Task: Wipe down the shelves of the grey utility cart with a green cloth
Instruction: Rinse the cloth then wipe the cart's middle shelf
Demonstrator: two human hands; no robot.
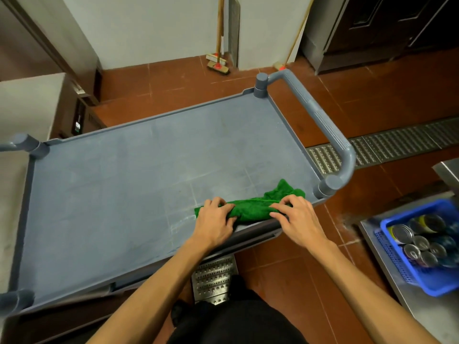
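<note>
Head view is showing the left hand (pixel 214 219) and right hand (pixel 295 217), fingers curled, gripping a bunched green cloth (pixel 250 207) at the grey cart (pixel 124 182)'s near right corner.

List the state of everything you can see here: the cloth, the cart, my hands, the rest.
green cloth: bunched lengthwise at the shelf's near edge
top shelf: streaked, holding only the cloth
left hand: grips the cloth's left end
right hand: pinches the cloth's right part
blue basket: filled with cans
broom: leaning upright against the wall
</note>
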